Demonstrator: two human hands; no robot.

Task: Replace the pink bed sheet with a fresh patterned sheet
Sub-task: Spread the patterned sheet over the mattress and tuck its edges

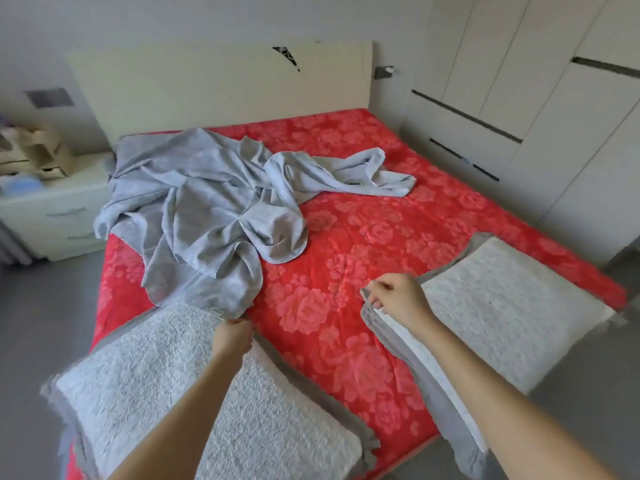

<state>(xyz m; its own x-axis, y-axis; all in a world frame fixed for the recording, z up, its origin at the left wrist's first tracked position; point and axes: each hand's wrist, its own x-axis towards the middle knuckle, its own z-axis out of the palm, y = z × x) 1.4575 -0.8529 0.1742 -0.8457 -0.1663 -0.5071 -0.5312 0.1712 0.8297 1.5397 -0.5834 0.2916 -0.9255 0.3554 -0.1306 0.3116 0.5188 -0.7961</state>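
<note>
Plainly, the cloth nearest the fingers is not the one on the mattress. The left hand (232, 336) has its fingers curled together at the near corner of a crumpled, thin pale grey sheet (207, 209), apparently pinching it, though the fingertips are hidden behind the hand. That grey sheet trails away from those fingers in soft twisted folds toward the cream headboard (207, 88). The right hand (396, 296) pinches the limp grey border of a rectangular, nubbly white pillow (512, 299) lying just right of its fingers. A matching fuzzy pillow (156, 382) sits under the left forearm.

Beneath and between both hands, a red-pink rose-patterned bed sheet (346, 237) lies flat and smooth on the mattress, its long axis running away from the fingers to the headboard. Being both pinkish and patterned, it could be the old sheet or the fresh one; I cannot tell which. The left hand is nearer the loose grey cloth, so clearing that likely falls to it.
</note>
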